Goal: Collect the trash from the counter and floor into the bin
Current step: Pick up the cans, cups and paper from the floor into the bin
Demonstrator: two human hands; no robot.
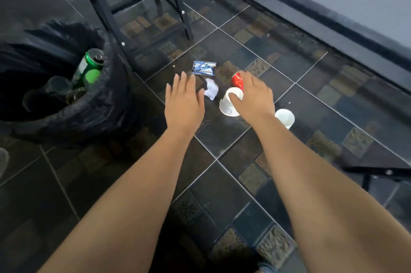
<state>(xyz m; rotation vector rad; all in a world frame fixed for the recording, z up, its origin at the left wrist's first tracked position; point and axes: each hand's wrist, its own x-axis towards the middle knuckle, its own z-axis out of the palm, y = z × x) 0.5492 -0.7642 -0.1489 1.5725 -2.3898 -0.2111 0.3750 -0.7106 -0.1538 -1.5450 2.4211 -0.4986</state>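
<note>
While right hand (255, 97) grips white cup (229, 103) (thumb inside) — left hand (184, 99) spread flat.

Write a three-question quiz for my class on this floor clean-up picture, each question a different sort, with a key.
1. True or false: the right hand grips a white paper cup.
2. Which item lies nearest the open left hand? A) crumpled white paper B) green can C) second white cup
3. Fill in: the green can is already in the black-lined ____.

Key: 1 true; 2 A; 3 bin.
</note>
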